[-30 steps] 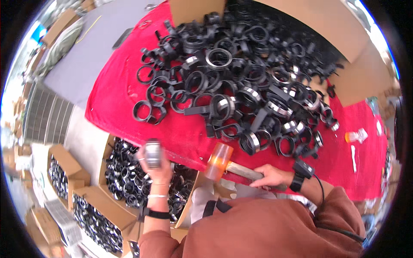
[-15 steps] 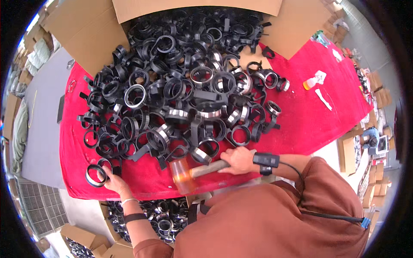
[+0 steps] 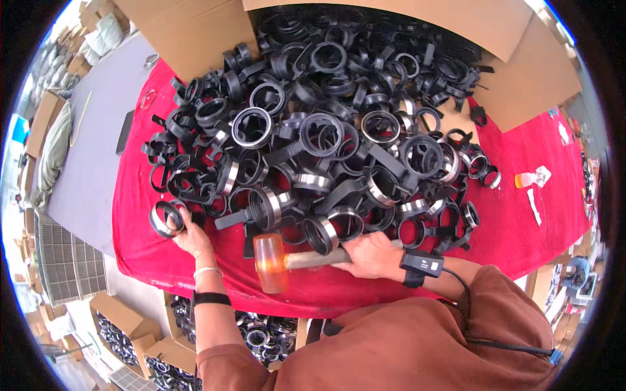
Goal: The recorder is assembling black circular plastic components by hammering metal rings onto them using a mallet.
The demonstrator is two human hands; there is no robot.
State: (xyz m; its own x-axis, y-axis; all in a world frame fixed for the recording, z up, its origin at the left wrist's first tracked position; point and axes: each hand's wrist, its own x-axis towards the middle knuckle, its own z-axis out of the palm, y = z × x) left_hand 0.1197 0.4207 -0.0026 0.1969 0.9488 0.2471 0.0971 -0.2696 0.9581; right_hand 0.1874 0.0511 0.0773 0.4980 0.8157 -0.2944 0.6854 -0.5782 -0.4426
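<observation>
Over red cloth [image 3: 515, 221], left hand [image 3: 193, 238] gripping a black ring [image 3: 154, 223], right hand [image 3: 372, 255] clasping an orange-headed mallet [image 3: 280, 262], heaped rings [image 3: 313, 182] beyond

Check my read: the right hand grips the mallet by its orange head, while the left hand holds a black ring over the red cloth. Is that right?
Not quite: the head view shows the right hand gripping the mallet by its wooden handle, not its orange head. The left hand does hold a black ring over the red cloth.

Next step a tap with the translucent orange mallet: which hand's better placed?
Right, probably: the right hand grips the orange mallet by its wooden handle; the left hand holds a round black ring.
</observation>
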